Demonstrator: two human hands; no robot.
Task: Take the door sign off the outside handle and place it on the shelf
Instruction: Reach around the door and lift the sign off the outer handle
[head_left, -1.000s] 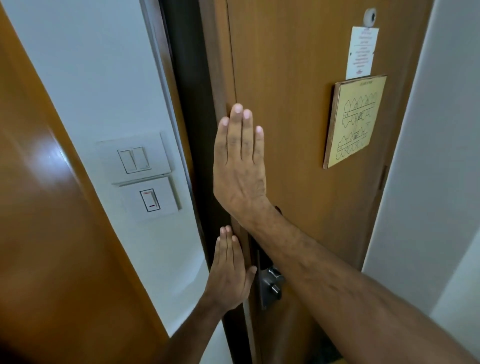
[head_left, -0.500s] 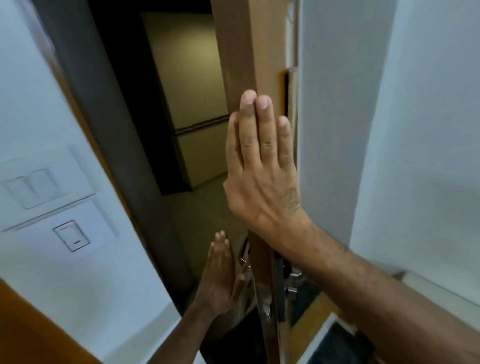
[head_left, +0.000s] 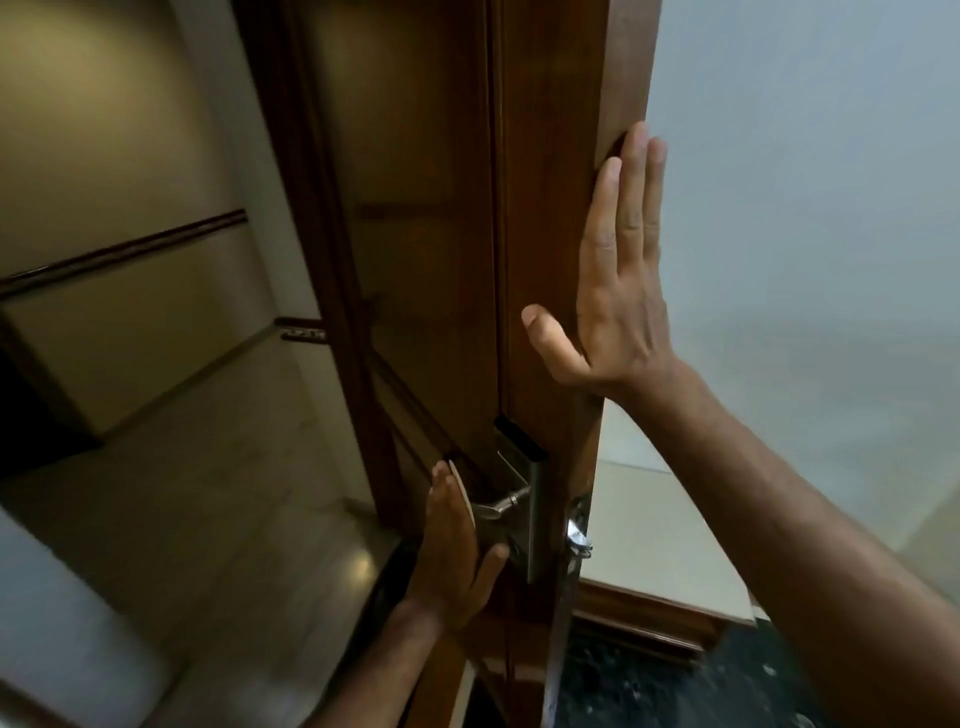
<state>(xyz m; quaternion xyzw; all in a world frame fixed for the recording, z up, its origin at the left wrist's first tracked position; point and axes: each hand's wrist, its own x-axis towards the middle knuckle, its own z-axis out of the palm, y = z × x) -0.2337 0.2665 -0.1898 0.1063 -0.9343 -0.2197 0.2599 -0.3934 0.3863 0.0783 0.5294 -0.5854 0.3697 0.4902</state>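
Observation:
The brown wooden door (head_left: 545, 208) stands ajar and I see it nearly edge-on. Its outside metal handle (head_left: 498, 506) juts left from a steel lock plate (head_left: 532, 525). A thin pale sliver, apparently the door sign (head_left: 464, 496) seen edge-on, hangs at that handle. My left hand (head_left: 452, 556) lies flat against the sliver, fingers straight and thumb under the handle, not closed on anything. My right hand (head_left: 618, 301) presses flat on the door's inner face, thumb on the door edge. No shelf is in view.
Beyond the door lies a beige corridor floor (head_left: 218, 493) and a wall with a dark rail (head_left: 119, 254). The inside handle (head_left: 577, 530) sticks out right of the door edge. A white wall (head_left: 805, 208) with wooden skirting (head_left: 649, 618) and dark speckled floor (head_left: 649, 686) are on the right.
The door has swung further open and its outside face with the handle has come into view. My left hand reached round to the outside handle. My right hand stayed flat on the door.

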